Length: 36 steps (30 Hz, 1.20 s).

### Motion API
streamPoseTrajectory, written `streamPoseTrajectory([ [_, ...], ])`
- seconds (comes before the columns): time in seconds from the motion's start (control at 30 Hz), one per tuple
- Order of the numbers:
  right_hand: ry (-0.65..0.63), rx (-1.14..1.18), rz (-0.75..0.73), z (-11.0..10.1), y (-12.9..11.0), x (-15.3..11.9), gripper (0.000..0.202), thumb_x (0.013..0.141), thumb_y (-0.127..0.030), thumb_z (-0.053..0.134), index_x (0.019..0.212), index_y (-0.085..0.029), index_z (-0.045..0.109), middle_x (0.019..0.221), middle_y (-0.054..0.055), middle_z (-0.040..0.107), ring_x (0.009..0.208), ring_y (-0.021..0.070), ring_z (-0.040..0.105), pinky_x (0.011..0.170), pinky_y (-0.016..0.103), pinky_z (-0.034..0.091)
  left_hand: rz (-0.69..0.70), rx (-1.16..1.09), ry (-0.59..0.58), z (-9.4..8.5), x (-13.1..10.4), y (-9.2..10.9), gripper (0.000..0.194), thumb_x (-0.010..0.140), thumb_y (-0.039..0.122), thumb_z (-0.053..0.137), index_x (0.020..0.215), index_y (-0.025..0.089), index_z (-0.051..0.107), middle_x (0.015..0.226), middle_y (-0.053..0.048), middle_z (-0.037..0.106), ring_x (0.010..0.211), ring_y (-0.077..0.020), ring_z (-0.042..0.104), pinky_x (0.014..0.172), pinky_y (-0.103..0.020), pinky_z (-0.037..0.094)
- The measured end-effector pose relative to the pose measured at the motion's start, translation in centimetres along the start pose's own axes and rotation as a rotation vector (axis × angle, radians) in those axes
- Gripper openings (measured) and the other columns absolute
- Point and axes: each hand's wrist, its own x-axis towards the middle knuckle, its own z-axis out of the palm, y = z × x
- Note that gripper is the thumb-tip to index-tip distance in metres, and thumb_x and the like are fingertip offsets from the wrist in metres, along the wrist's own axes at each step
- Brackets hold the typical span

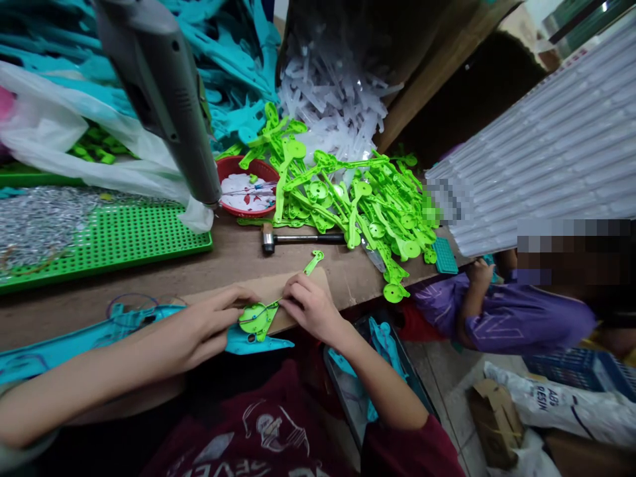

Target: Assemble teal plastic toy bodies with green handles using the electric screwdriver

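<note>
A bright green plastic part (255,320) with a round end and a long arm lies at the table's front edge, over a piece of cardboard (318,283). My left hand (218,324) holds its round end, fingers closed at the left side. A thin dark wire (272,306) runs across the part towards my right hand (309,306). The fingers of that hand are pinched together on the wire, over the arm of the part; their tips are partly hidden. Beneath my left forearm lies a long blue plastic piece (114,329) with a loop of wire.
A hammer (303,238) lies behind the cardboard, near heaped green parts (348,199) and a red bowl (251,209). A grey power screwdriver (173,99) hangs at left above a green perforated tray (149,232) of metal pieces. A person in purple (497,305) sits at right.
</note>
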Motion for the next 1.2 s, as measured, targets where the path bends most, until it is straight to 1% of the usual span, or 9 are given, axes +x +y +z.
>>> streamPoseTrajectory([
  [0.1,0.049,-0.160,-0.045,0.5,-0.3,-0.3,0.012,0.100,-0.020,0.049,0.090,-0.016,0.056,0.093,0.008,0.059,0.085,0.0171,0.056,0.076,0.029,0.049,0.008,-0.024,0.031,0.5,0.0,-0.1,0.039,0.095,0.014,0.044,0.130,0.025,0.059,0.143,-0.009,0.052,0.128,-0.0237,0.054,0.108,-0.037,0.046],
  [0.2,0.057,-0.361,-0.208,0.7,-1.1,-0.4,0.015,0.100,-0.015,0.047,0.101,-0.014,0.061,0.098,0.010,0.064,0.086,0.0190,0.055,0.078,0.032,0.047,0.017,-0.004,0.066,0.8,0.2,-0.4,0.040,0.091,0.009,0.043,0.125,0.021,0.060,0.140,-0.010,0.053,0.127,-0.0229,0.054,0.108,-0.036,0.046],
  [0.3,-0.048,-0.432,-0.401,0.7,-2.0,-0.2,0.022,0.101,-0.016,0.045,0.116,-0.013,0.060,0.103,0.011,0.067,0.088,0.0197,0.054,0.078,0.033,0.047,0.019,0.028,0.077,1.0,0.3,-0.7,0.041,0.086,0.005,0.042,0.119,0.019,0.062,0.137,-0.010,0.054,0.126,-0.0219,0.055,0.107,-0.034,0.046],
  [0.4,-0.149,-0.462,-0.451,0.4,-2.9,0.1,0.025,0.102,-0.017,0.045,0.121,-0.009,0.059,0.098,0.010,0.067,0.087,0.0194,0.054,0.077,0.033,0.047,0.001,0.058,0.102,1.3,0.3,-0.8,0.037,0.086,0.006,0.041,0.113,0.018,0.062,0.129,-0.010,0.057,0.119,-0.0212,0.058,0.103,-0.033,0.048],
  [0.53,-0.224,-0.551,-0.444,-0.2,-4.1,0.3,0.028,0.102,-0.019,0.046,0.126,-0.008,0.056,0.097,0.009,0.067,0.087,0.0194,0.055,0.078,0.034,0.046,-0.075,0.103,0.179,1.6,-0.1,-0.4,0.022,0.093,0.014,0.038,0.093,0.016,0.060,0.119,-0.012,0.057,0.104,-0.0215,0.063,0.092,-0.035,0.053],
  [0.6,-0.255,-0.583,-0.428,-0.4,-4.7,0.4,0.030,0.102,-0.021,0.046,0.129,-0.010,0.055,0.098,0.008,0.067,0.088,0.0203,0.055,0.077,0.035,0.046,-0.117,0.100,0.202,1.5,-0.2,-0.2,0.024,0.097,0.020,0.036,0.085,0.016,0.057,0.111,-0.012,0.057,0.098,-0.0215,0.064,0.088,-0.035,0.054],
  [0.87,-0.292,-0.550,-0.340,-0.2,-5.4,0.7,0.030,0.102,-0.024,0.046,0.127,-0.010,0.055,0.099,0.009,0.065,0.087,0.0203,0.053,0.073,0.035,0.045,-0.137,0.038,0.151,0.7,0.0,-0.5,0.028,0.100,0.025,0.030,0.093,0.017,0.056,0.108,-0.010,0.056,0.095,-0.0196,0.064,0.087,-0.034,0.054],
  [1.03,-0.300,-0.498,-0.301,0.1,-5.4,0.7,0.030,0.102,-0.025,0.045,0.127,-0.011,0.055,0.099,0.010,0.065,0.089,0.0209,0.054,0.074,0.035,0.046,-0.116,-0.002,0.244,0.9,-0.3,-0.9,0.025,0.103,0.030,0.033,0.100,0.018,0.055,0.111,-0.009,0.058,0.107,-0.0201,0.062,0.095,-0.033,0.051],
  [1.2,-0.173,-0.451,-0.049,1.5,-6.0,1.2,0.036,0.101,-0.040,0.049,0.123,-0.012,0.056,0.105,0.013,0.062,0.096,0.0239,0.055,0.075,0.034,0.049,-0.148,0.028,0.241,1.5,-0.4,-1.2,0.029,0.104,0.027,0.030,0.105,0.016,0.056,0.117,-0.011,0.055,0.107,-0.0206,0.063,0.092,-0.033,0.053],
])
